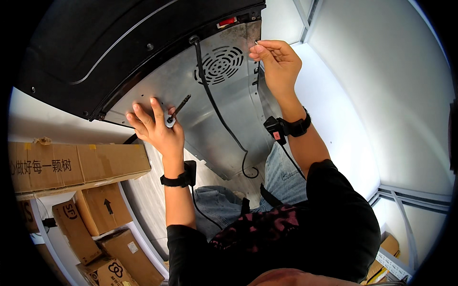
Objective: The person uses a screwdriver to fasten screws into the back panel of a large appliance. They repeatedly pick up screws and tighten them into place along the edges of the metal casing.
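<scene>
A large black appliance (109, 52) with a bare metal panel (234, 107) stands in front of me. My left hand (162, 136) has its fingers spread against the lower left of that panel. A screwdriver (181, 107) with a dark shaft and a pale handle is tucked by its thumb, the tip pointing up and right; most of the handle is hidden. At the panel's upper right edge, my right hand (281, 64) pinches a tiny screw-like piece (256, 43) between thumb and forefinger. Slotted round vents (220, 65) lie between the hands.
A black power cord (208, 93) hangs down across the panel and curls at its end. Near the top edge sits a red switch (226, 22). Cardboard boxes (113, 166) fill shelves at left. White walls (381, 86) rise on the right.
</scene>
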The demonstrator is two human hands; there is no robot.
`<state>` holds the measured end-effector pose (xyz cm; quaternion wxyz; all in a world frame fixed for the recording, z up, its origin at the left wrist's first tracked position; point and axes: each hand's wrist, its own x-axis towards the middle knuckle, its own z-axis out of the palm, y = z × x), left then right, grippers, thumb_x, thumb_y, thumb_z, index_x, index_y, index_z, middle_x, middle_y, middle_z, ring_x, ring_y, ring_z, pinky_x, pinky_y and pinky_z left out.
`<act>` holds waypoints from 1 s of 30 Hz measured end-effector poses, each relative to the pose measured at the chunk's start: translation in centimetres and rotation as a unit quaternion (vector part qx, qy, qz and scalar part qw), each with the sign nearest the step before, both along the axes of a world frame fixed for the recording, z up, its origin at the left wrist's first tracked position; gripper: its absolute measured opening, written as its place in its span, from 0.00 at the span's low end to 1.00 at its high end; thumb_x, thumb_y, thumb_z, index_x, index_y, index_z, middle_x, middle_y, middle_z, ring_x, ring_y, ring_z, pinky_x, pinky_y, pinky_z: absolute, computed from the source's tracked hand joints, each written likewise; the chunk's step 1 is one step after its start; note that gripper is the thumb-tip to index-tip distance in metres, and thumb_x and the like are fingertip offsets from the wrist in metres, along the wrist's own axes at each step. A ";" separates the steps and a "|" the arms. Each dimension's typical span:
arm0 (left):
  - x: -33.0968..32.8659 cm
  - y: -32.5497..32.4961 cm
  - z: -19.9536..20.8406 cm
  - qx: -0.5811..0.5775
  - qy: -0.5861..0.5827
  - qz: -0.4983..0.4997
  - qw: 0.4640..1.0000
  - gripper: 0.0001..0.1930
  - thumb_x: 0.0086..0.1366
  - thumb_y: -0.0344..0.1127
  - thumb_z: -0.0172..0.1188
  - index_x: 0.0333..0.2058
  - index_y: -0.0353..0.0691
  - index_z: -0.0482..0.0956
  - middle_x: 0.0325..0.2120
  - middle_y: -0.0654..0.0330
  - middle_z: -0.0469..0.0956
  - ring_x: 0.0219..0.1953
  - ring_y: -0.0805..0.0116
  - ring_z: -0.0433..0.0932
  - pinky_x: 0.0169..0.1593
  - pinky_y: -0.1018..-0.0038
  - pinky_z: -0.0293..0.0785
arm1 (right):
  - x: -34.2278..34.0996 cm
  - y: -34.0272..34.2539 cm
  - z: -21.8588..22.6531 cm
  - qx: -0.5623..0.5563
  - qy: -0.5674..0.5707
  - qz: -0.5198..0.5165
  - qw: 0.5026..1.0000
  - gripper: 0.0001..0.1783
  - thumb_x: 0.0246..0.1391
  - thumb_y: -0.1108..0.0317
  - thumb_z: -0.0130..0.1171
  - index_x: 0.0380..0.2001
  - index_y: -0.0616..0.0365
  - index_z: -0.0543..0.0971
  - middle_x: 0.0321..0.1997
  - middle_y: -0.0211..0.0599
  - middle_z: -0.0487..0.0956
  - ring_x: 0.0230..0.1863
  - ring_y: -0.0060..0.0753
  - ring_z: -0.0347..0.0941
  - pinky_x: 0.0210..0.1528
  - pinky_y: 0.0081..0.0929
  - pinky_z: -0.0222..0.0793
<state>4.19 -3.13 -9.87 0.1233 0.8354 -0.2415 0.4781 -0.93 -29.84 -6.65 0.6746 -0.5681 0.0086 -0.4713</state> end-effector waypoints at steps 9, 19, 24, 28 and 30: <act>0.0 0.1 0.0 0.002 0.003 -0.007 1.000 0.37 0.52 0.31 0.65 0.62 0.51 0.63 0.68 0.52 0.43 0.69 0.49 0.36 0.64 0.57 0.41 | 0.2 0.0 0.4 0.008 0.024 -0.039 0.999 0.05 0.52 0.78 0.59 0.33 0.67 0.77 0.28 0.42 0.81 0.26 0.25 0.78 0.30 0.18 0.74; -0.1 0.0 0.1 -0.005 0.003 -0.015 1.000 0.37 0.53 0.30 0.65 0.62 0.52 0.63 0.67 0.52 0.44 0.69 0.48 0.36 0.65 0.57 0.41 | 0.4 0.3 0.6 -0.040 0.024 -0.091 0.995 0.03 0.51 0.78 0.60 0.29 0.66 0.76 0.25 0.36 0.81 0.27 0.20 0.77 0.31 0.16 0.74; -0.1 0.1 0.1 -0.005 0.009 -0.012 1.000 0.37 0.53 0.31 0.65 0.62 0.52 0.63 0.68 0.52 0.44 0.69 0.48 0.36 0.64 0.57 0.41 | 0.7 0.5 0.3 -0.088 0.033 -0.151 0.984 0.02 0.51 0.78 0.59 0.29 0.63 0.76 0.23 0.34 0.80 0.25 0.20 0.77 0.30 0.16 0.72; -0.1 -0.1 0.1 -0.020 0.003 -0.019 1.000 0.32 0.55 0.32 0.63 0.60 0.51 0.66 0.68 0.54 0.45 0.70 0.51 0.36 0.61 0.57 0.43 | 0.9 0.5 0.3 -0.141 0.029 -0.212 0.967 0.03 0.50 0.77 0.60 0.28 0.62 0.76 0.22 0.34 0.80 0.22 0.21 0.76 0.27 0.16 0.71; 0.0 -0.1 0.2 -0.023 0.002 -0.024 0.999 0.32 0.55 0.32 0.63 0.60 0.51 0.66 0.68 0.54 0.45 0.70 0.51 0.35 0.62 0.57 0.43 | 1.2 0.6 0.1 -0.151 0.014 -0.226 0.962 0.03 0.49 0.77 0.61 0.27 0.61 0.76 0.21 0.34 0.79 0.21 0.22 0.76 0.25 0.17 0.71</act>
